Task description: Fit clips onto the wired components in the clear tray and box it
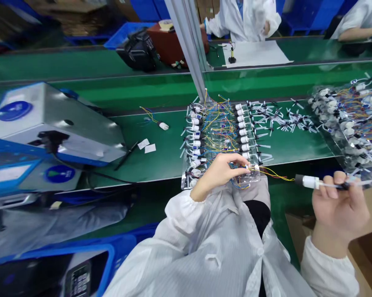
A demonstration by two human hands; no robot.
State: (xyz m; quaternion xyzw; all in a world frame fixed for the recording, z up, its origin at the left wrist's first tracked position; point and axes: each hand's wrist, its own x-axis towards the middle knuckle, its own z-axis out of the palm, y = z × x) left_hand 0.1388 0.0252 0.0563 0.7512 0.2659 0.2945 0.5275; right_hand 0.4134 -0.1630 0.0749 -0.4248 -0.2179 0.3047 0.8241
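My right hand point(340, 202) is closed on a white cylinder with a black end point(308, 181), held level beyond the table's front edge. A pale thin strip and a black piece lie between its fingers. Yellow and red wires point(275, 174) run from the black end toward my left hand point(224, 170). There the thumb and forefinger pinch the wires near a small white connector point(250, 167). Just beneath is a clear plastic tray point(249, 178) at the table edge, with two columns of similar white cylinders point(243, 139) and tangled coloured wires between them.
Loose black-and-white strips point(293, 121) lie right of the tray. Farther right is a heap of wired parts point(353, 123) on clear plastic. A single wired cylinder point(163, 125), paper slips point(149, 148) and a black pen point(126, 156) lie left, near a metal machine point(81, 123). Across, co-workers sit.
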